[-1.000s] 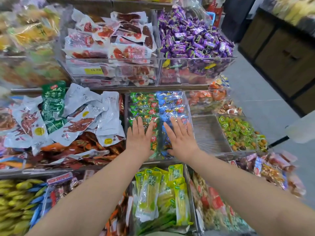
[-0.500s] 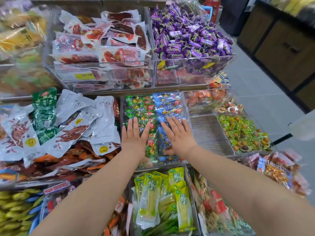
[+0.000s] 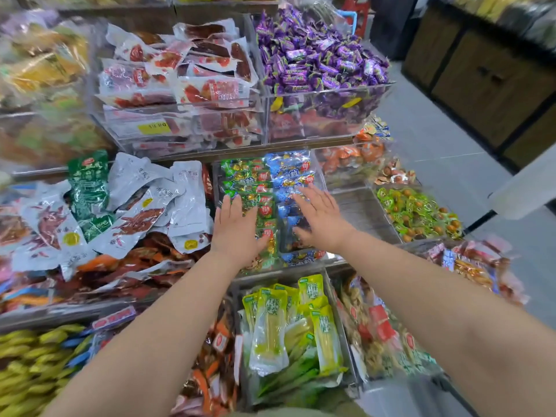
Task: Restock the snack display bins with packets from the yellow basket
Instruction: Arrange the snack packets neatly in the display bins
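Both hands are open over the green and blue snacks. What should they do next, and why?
Probably lift away and fetch more packets: the left hand and right hand hold nothing, and the bin to their right shows its bare floor.

Bright, even indoor light; glare on plastic wrappers; motion blur and wide-angle warp toward edges.

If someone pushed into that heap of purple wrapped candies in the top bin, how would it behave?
The purple candies are loose, small pieces, so they would probably shift and slide rather than move as one. Their glossy wrappers look slippery. The heap stands above the rim of the clear bin, so some would likely tumble out.
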Available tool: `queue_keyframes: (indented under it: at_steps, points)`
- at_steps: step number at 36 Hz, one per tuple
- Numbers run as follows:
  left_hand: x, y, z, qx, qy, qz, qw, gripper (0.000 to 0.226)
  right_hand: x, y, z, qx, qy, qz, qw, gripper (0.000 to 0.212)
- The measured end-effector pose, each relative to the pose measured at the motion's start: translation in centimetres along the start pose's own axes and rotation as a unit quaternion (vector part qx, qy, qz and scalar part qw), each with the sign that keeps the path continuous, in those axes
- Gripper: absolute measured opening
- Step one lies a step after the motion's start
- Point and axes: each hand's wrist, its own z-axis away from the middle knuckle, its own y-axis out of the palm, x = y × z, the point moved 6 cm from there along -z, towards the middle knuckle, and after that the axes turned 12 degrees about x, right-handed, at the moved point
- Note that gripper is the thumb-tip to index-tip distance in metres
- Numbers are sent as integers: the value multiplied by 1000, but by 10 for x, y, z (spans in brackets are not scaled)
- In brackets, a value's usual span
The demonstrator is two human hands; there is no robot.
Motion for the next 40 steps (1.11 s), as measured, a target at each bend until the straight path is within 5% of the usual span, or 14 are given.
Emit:
queue_keyframes:
  at_steps: [4,8,11,19,23,26,31,37,40]
  points:
    - [-16,-11,25,-104,47,206,972,36,3,-17,41,-144,19,-114,983,50]
    - [-40,16,45,-20,25,424,905,8,-16,2,88,-172,119,-292,933,29]
    - [-58,57,59,79,-19,525,847,13,-34,37,136,-167,224,-431,858,19]
    - [-103,187,128,290,-125,522,793,9,-61,165,315,-55,422,-574,700,16]
    - [-133,249,174,387,-185,497,754,14,-59,218,426,8,514,-634,578,25]
    - [-152,285,202,423,-199,435,769,15,-52,244,508,40,566,-659,494,18]
    - [-196,327,234,464,-210,398,763,16,-36,267,624,64,618,-673,401,11]
    - [-276,347,233,460,-141,312,819,8,-52,272,702,32,649,-669,360,6]
    - [-319,349,225,469,-78,233,848,22,-63,271,723,-21,647,-686,332,6]
